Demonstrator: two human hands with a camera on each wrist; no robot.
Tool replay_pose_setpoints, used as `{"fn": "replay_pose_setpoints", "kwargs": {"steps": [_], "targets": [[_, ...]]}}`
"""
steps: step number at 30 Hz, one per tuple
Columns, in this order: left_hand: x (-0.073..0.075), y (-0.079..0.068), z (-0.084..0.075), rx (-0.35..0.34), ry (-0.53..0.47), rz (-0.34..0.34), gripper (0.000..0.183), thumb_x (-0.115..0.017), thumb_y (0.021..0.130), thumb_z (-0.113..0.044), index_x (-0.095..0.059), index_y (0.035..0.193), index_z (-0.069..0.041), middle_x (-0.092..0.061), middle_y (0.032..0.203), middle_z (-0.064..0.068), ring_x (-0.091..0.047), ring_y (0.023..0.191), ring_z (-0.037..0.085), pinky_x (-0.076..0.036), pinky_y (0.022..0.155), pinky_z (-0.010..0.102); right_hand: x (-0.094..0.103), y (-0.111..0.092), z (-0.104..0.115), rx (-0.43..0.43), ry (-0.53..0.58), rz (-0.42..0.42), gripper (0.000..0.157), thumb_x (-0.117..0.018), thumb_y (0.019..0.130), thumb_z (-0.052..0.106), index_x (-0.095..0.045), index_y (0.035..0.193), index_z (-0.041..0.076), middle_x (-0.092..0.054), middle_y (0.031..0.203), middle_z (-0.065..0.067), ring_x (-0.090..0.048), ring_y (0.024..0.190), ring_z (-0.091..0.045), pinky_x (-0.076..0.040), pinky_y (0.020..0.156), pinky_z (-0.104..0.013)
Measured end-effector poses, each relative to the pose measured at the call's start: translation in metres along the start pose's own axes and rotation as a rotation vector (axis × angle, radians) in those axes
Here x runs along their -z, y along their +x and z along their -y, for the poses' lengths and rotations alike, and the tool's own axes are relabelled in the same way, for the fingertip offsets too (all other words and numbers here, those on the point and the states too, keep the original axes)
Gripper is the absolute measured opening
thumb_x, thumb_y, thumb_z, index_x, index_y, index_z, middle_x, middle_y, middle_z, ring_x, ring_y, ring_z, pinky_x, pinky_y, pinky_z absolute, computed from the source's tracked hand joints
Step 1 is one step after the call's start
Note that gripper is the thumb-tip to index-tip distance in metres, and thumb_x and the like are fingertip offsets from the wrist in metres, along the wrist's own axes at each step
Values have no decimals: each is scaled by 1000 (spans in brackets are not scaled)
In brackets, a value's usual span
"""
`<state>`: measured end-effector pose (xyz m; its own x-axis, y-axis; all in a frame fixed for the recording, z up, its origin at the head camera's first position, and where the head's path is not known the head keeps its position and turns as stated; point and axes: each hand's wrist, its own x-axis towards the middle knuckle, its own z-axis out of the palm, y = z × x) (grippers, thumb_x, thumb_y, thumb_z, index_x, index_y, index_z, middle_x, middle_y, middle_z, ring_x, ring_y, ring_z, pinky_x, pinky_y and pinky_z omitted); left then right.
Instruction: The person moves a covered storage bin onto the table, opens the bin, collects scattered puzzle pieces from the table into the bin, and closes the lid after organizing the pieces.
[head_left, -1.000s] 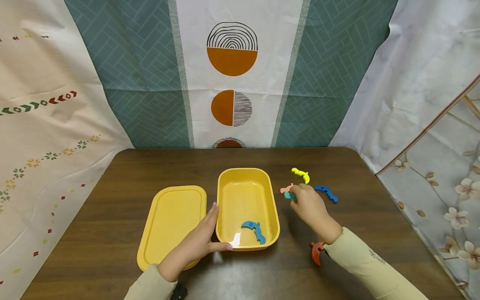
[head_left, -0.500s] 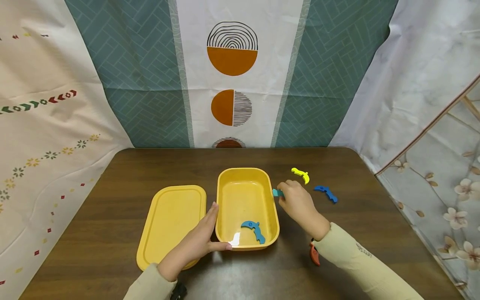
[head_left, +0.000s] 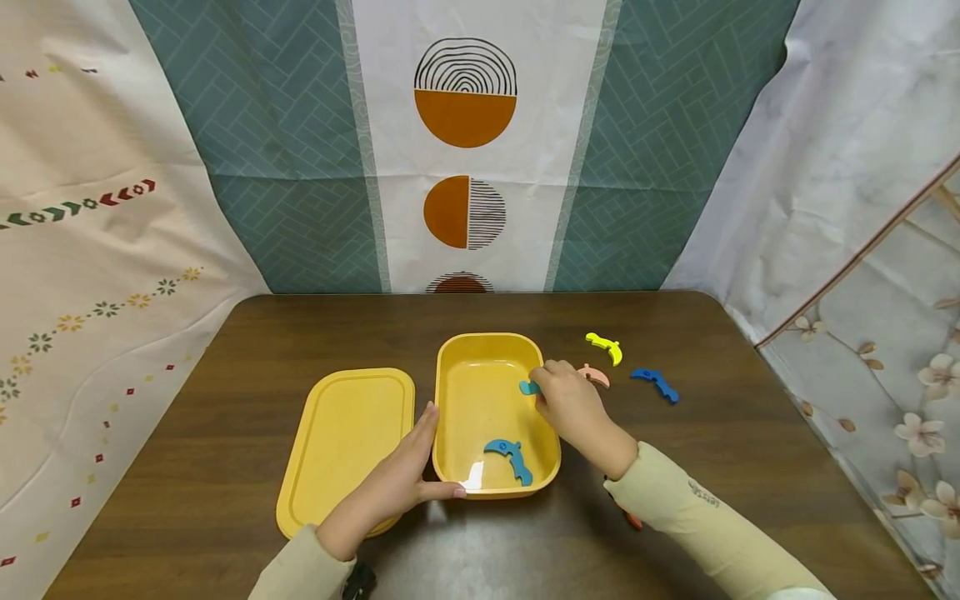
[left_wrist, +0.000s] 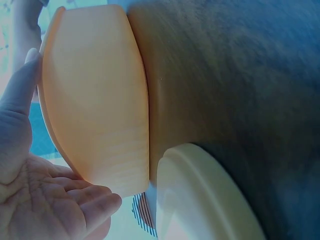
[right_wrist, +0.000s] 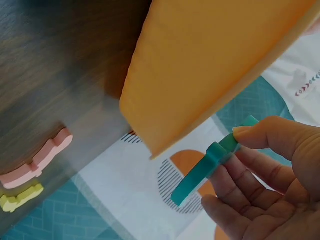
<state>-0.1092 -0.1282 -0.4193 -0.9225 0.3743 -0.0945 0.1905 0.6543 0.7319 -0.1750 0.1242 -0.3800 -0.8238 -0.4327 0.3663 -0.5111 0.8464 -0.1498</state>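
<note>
Since half a second ago the right hand [head_left: 576,407] has moved left with the teal piece [head_left: 528,387], from beside the box [head_left: 480,408] to across its right rim. Pink piece uncovered again; red piece more hidden.

Nearest: left sleeve [head_left: 303,567] at the tabletop [head_left: 465,554]'s near edge. Right sleeve [head_left: 701,521] reaches in from the near right, covering most of the red piece [head_left: 633,521]; only a tip shows.

Left hand [head_left: 405,471] at the box's near left corner, thumb spread from fingers: thumb along the near rim, fingers against the left side. Its wrist blocks the near right corner of the lid [head_left: 348,450], which lies flat just left of the box.

Blue piece [head_left: 514,455] on the box floor, near end.

Teal piece over the inside of the box, by the right rim, pinched between thumb and fingers; right wrist view shows it apart from the wall. That hand hides part of the rim.

Right of the box: dark blue piece [head_left: 657,383] toward the tabletop's right edge; pink piece [head_left: 595,375] just behind the hand; yellow piece [head_left: 606,343] farther, toward the far right corner.

Beyond the far edge, patterned cloth [head_left: 307,233] hangs.
</note>
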Motion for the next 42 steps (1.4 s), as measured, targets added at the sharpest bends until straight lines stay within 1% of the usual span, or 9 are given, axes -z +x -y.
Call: {"fn": "replay_pose_setpoints", "kwargs": {"steps": [6, 10, 15, 18, 26, 30, 35, 42], "targets": [[0, 0, 0, 3, -9, 1, 111, -80, 74, -40, -12, 150, 4, -7, 158, 20, -15, 144, 36, -23, 111, 55, -5, 5, 7, 42, 1, -15, 18, -76, 72, -3, -68, 86, 5, -61, 77, -4, -54, 72, -19, -48, 56, -26], [0, 0, 0, 1, -25, 6, 111, -79, 75, -40, -11, 151, 3, -5, 158, 20, -14, 144, 37, -23, 111, 55, -11, 8, 9, 82, 16, -34, 19, -76, 72, -4, -68, 86, 5, -60, 77, -4, -53, 70, -18, -48, 59, -26], [-1, 1, 0, -5, -30, 9, 111, -78, 75, -41, -10, 151, 3, -4, 158, 21, -14, 144, 37, -23, 111, 55, -21, 7, 12, 130, 28, -21, 19, -75, 73, -4, -68, 88, 6, -59, 78, -3, -51, 70, -16, -48, 61, -25], [-1, 1, 0, -13, -29, 7, 111, -78, 75, -41, -10, 151, 4, -5, 158, 22, -14, 144, 37, -23, 111, 55, -27, 5, 14, 144, 40, -11, 20, -74, 74, -5, -68, 89, 5, -59, 78, -3, -51, 70, -15, -48, 61, -24], [-1, 0, 1, -11, -36, 9, 111, -78, 75, -42, -10, 151, 3, -5, 158, 21, -13, 145, 36, -23, 111, 55, -42, 3, 17, 149, 36, 34, 16, -72, 74, -4, -66, 85, 6, -54, 72, -2, -48, 66, -16, -43, 56, -24], [-1, 0, 1, -9, -43, 7, 111, -79, 75, -40, -10, 151, 4, -5, 158, 21, -14, 144, 37, -22, 112, 55, -47, 3, 17, 147, 46, 58, 14, -73, 76, -2, -67, 86, 5, -56, 74, -2, -49, 67, -16, -45, 58, -25], [-1, -1, 1, -5, -59, 12, 112, -79, 75, -39, -9, 151, 4, -3, 158, 21, -13, 144, 37, -22, 112, 56, -48, 4, 18, 138, 66, 105, 13, -74, 78, 2, -68, 90, 5, -58, 77, -3, -51, 70, -16, -48, 62, -26], [0, -1, 1, -10, -65, 16, 110, -77, 76, -40, -9, 151, 4, -3, 158, 21, -12, 144, 37, -22, 111, 56, -52, 6, 19, 133, 61, 147, 11, -75, 80, 7, -68, 88, 6, -55, 74, 0, -48, 67, -14, -46, 61, -25]]}}
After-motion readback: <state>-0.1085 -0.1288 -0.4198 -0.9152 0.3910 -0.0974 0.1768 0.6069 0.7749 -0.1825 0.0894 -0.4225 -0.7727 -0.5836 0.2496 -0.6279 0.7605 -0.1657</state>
